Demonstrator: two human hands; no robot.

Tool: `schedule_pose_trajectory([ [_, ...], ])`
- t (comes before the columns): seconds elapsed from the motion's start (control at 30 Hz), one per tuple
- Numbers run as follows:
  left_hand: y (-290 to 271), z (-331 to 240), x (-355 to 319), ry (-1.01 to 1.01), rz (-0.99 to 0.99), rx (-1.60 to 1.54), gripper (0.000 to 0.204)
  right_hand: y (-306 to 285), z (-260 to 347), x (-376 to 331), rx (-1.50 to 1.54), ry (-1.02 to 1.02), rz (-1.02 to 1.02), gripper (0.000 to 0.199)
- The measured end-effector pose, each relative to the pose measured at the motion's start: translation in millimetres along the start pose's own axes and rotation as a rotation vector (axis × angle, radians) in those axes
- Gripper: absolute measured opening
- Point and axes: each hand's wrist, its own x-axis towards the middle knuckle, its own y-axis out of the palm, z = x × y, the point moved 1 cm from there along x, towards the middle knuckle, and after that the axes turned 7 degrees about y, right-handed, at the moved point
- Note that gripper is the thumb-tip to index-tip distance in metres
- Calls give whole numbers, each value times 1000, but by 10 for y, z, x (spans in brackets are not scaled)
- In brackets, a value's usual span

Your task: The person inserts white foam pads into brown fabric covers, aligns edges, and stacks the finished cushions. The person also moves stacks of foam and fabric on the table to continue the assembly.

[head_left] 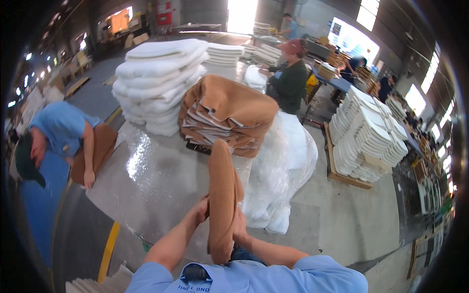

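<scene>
Head view: both hands, left and right, clasp a tan padded fabric cushion cover upright above the plastic-wrapped surface; seemingly soft, light, floppy, best gripped along its edges.

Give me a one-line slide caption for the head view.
Both hands, left hand and right hand, grip a tan cover upright over the plastic-wrapped table.

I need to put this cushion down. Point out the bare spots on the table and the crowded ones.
Bare plastic-covered table lies between the tan cover stack and the left hand, stretching left toward the co-worker's arm. The far side is crowded: white foam stack beside the tan covers. A clear plastic bag hangs off the right edge. Both hands, right hand, grip the tan cushion.
</scene>
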Motion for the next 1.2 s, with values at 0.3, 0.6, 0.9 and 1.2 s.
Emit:
schedule_pose_trajectory([
  [0.3,-147,124,-369,-400,334,376,73,-23,-645,-713,434,520,198,52],
  [0.6,218,-229,-350,135,212,1205,42,-580,-617,105,521,423,187,50],
  [0.9,1740,-1524,-2359,844,1455,121,17,-520,-560,51,537,424,37,51],
  [1.2,1246,-1465,-2604,1380,446,32,11,-546,-531,-107,565,299,25,50],
])
